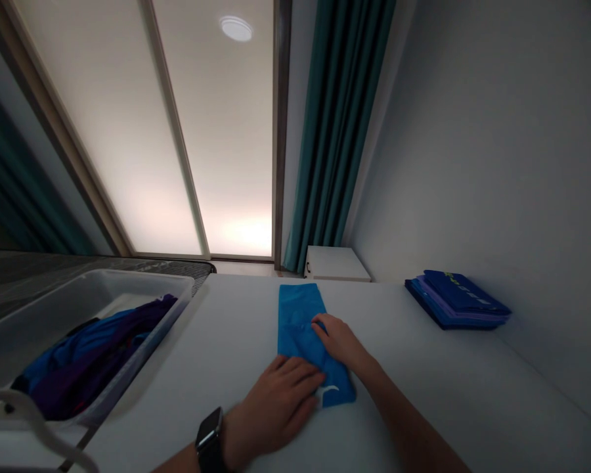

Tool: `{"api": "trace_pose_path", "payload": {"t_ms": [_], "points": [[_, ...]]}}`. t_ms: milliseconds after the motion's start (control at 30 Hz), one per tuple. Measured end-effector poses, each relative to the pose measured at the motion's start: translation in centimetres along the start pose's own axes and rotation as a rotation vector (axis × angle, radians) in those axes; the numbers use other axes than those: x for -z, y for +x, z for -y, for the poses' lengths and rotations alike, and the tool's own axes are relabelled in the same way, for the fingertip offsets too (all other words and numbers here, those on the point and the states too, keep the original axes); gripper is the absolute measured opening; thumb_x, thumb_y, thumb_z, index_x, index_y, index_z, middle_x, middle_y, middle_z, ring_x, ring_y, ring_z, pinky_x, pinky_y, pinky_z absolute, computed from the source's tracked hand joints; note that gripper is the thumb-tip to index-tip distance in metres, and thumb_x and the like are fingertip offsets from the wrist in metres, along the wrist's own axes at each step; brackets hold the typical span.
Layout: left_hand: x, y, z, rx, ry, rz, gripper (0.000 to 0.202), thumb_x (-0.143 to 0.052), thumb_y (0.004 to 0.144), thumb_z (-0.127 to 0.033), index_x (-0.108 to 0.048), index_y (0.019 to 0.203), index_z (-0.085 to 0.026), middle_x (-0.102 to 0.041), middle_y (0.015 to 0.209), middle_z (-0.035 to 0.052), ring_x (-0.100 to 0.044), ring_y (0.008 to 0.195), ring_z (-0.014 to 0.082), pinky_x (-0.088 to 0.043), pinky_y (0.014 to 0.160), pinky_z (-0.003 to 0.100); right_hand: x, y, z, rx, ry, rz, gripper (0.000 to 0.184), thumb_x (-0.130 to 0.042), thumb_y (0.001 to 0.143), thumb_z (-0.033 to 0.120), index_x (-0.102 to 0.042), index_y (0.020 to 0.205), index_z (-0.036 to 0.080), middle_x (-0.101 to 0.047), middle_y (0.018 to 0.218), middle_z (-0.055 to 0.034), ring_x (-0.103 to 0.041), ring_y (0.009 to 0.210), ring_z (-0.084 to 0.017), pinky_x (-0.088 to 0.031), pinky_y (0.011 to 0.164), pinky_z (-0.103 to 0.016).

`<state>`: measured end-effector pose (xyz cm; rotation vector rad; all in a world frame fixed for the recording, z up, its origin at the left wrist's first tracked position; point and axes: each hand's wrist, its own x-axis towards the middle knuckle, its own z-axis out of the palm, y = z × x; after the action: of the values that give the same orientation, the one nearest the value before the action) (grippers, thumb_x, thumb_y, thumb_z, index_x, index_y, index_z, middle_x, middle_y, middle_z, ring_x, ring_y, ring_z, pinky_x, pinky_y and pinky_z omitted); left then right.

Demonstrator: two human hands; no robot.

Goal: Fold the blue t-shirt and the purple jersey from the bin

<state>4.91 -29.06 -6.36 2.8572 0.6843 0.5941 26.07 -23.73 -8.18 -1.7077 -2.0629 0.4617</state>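
This looks like a room in a private home, though which room I cannot say for certain. Long teal curtains (pixel 342 131) hang beside a sliding door (pixel 226 151) with frosted panes, and a small white cabinet (pixel 337 264) stands low near the plain painted wall (pixel 482 164). Everyday clothes (pixel 98 358) lie in a plastic tub (pixel 128 284), and a neat folded pile (pixel 458 302) rests on the white table (pixel 217 348).

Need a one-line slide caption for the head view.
Left hand and right hand on a folded blue cloth, with a bin of fabric at left and a folded stack at right.
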Motion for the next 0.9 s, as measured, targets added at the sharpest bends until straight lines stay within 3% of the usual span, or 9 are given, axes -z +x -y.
{"api": "trace_pose_path", "payload": {"t_ms": [133,233,300,600,733,900], "points": [[1.0,0.3,4.7,0.337,-0.064,-0.190,0.031,-0.041,0.096,-0.024,-0.059,0.121,-0.021,-0.064,0.109,0.0081,-0.058,0.099,0.0226,-0.047,0.088,0.040,-0.3,0.0,0.4,-0.051,-0.060,0.027,0.023,-0.042,0.097,0.030,-0.062,0.107,0.022,-0.066,0.110,-0.0066,-0.061,0.100,-0.020,-0.041,0.084,-0.028],[0.5,0.5,8.0,0.394,-0.211,-0.242,0.034,-0.040,0.096,-0.027,-0.058,0.123,-0.018,-0.062,0.113,0.0097,-0.057,0.103,0.0226,-0.047,0.093,0.040,-0.3,0.0,0.5,-0.065,-0.046,0.034,0.023,-0.043,0.096,0.031,-0.062,0.107,0.023,-0.066,0.111,-0.0055,-0.061,0.100,-0.019,-0.041,0.084,-0.028],[-0.1,0.8,8.9,0.415,-0.301,-0.238,0.034,-0.041,0.096,-0.028,-0.058,0.124,-0.018,-0.062,0.115,0.0095,-0.057,0.102,0.0216,-0.047,0.093,0.039,-0.3,0.1,0.5,-0.078,-0.018,0.027,0.023,-0.043,0.096,0.032,-0.062,0.105,0.023,-0.067,0.109,-0.0050,-0.061,0.100,-0.019,-0.041,0.084,-0.029],[-1.4,1.7,7.6,0.403,-0.214,-0.092,0.034,-0.047,0.095,-0.034,-0.058,0.126,-0.025,-0.061,0.123,0.0068,-0.053,0.112,0.0253,-0.039,0.099,0.046,0.0,-0.7,0.2,-0.168,0.117,-0.090,0.038,-0.047,0.091,0.032,-0.052,0.127,0.020,-0.059,0.122,-0.0099,-0.057,0.110,-0.022,-0.040,0.094,-0.032],[-1.2,1.6,7.6,0.415,-0.245,-0.114,0.037,-0.046,0.094,-0.035,-0.055,0.128,-0.024,-0.061,0.120,0.0080,-0.053,0.111,0.0257,-0.039,0.100,0.045,0.3,-2.5,0.1,-0.286,0.202,-0.132,0.052,-0.044,0.090,0.036,-0.040,0.140,0.020,-0.055,0.121,-0.0106,-0.057,0.106,-0.022,-0.043,0.091,-0.033],[0.0,0.9,6.0,0.536,-0.280,-0.203,0.041,-0.044,0.092,-0.034,-0.053,0.129,-0.018,-0.063,0.101,0.0087,-0.058,0.093,0.0240,-0.044,0.088,0.041,0.4,-6.0,-0.1,-0.408,0.325,-0.112,0.058,-0.037,0.092,0.043,-0.032,0.146,0.021,-0.059,0.098,-0.0051,-0.060,0.086,-0.021,-0.045,0.075,-0.032]]}}
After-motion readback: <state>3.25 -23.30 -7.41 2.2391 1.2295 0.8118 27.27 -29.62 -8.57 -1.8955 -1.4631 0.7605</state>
